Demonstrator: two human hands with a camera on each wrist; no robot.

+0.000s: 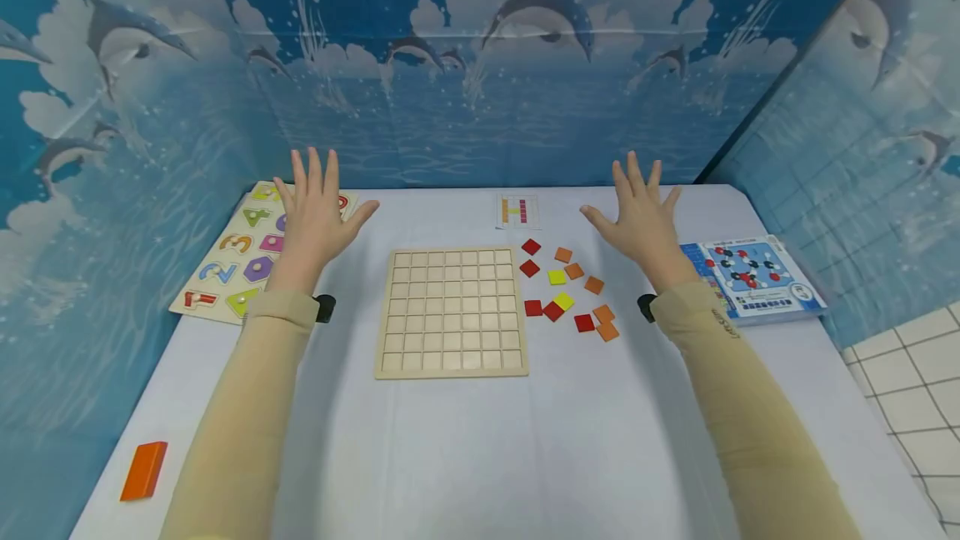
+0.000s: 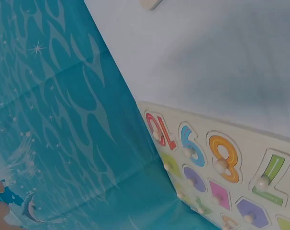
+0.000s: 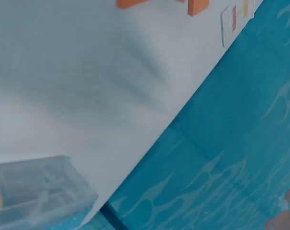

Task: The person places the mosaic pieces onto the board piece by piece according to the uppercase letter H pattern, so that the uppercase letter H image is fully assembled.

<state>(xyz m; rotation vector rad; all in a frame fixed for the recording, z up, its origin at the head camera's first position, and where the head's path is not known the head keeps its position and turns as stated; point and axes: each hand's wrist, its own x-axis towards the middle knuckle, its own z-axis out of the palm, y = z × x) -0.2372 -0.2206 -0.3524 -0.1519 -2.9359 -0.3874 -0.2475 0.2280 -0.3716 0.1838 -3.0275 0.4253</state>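
Note:
My left hand is raised with fingers spread, over the right side of a number-and-shape peg puzzle; it holds nothing. The right hand is also lifted and spread, between the loose tiles and a boxed set with a molecule picture on its lid. Between the arms lies a wooden grid board with bare squares. Beside its right edge are scattered red tiles, orange tiles and yellow tiles. In the left wrist view, knobs stand up from the puzzle pieces.
A small pattern card lies near the table's back edge. An orange block sits at the front left. Dolphin-printed curtains stand behind and beside the white table. The right wrist view shows a clear plastic box.

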